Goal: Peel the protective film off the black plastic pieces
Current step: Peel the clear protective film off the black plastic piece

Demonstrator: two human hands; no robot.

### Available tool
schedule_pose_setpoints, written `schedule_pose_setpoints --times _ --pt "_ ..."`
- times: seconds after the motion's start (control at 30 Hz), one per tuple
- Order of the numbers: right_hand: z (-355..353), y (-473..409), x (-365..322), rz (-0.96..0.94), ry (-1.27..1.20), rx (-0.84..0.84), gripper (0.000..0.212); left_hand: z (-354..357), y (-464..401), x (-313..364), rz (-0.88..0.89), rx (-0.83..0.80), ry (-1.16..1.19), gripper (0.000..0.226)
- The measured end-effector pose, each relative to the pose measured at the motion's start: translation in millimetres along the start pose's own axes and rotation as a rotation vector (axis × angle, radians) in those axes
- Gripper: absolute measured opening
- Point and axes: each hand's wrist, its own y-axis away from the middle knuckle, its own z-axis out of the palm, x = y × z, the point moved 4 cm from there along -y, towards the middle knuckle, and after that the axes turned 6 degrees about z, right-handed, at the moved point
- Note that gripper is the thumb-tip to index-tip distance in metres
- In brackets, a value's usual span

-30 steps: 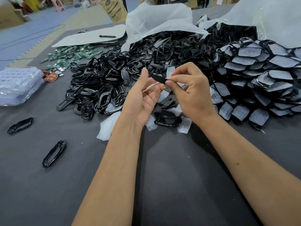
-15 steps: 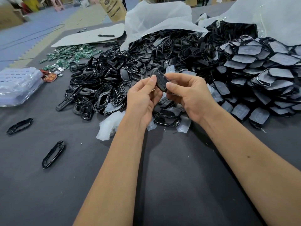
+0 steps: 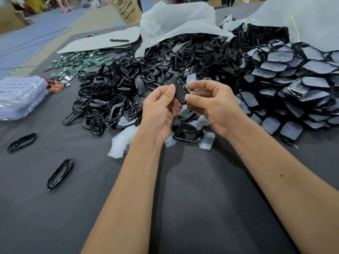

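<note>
Fingers of both my hands are clamped on 1 black plastic piece [image 3: 180, 91], a small key-fob shell held up above the bench [image 3: 183, 208] between my 2 forearms. My left hand [image 3: 159, 110] pinches its left edge with the thumb pressed along the side and the other fingers curled behind it; my right hand [image 3: 214, 107] pinches its lower right corner between thumb and forefinger, the rest of that hand's fingers curled. The piece stands tilted, its button face turned toward me; whether any film is on it I cannot tell. Directly below my hands, on the dark grey bench, lies a black ring-shaped frame [image 3: 188, 136] with several scraps of clear peeled film [image 3: 208, 141] beside it, and a larger crumpled clump of whitish film [image 3: 122, 142] sits just left of my left wrist. Behind my hands spreads a big heap of black frames [image 3: 117, 92], and to the right a stack of black pieces covered with film [image 3: 293, 85], spilling from white plastic bags [image 3: 176, 19]. Far left, 2 loose black frames [image 3: 59, 174] lie well apart from the heap, near a pile of clear plastic trays [image 3: 20, 96]. Green circuit boards [image 3: 80, 62] are scattered behind the heap.
</note>
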Motion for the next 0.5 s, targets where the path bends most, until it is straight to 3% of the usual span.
schedule_pose_setpoints --times 0.33,0.5 --pt "1 5 -9 -0.001 -0.138 -0.095 0.035 6 5 3 -0.001 -0.085 0.081 0.017" --pt "-13 9 -29 -0.140 0.114 0.089 0.037 16 -2 0 0.007 -0.050 -0.013 0.011"
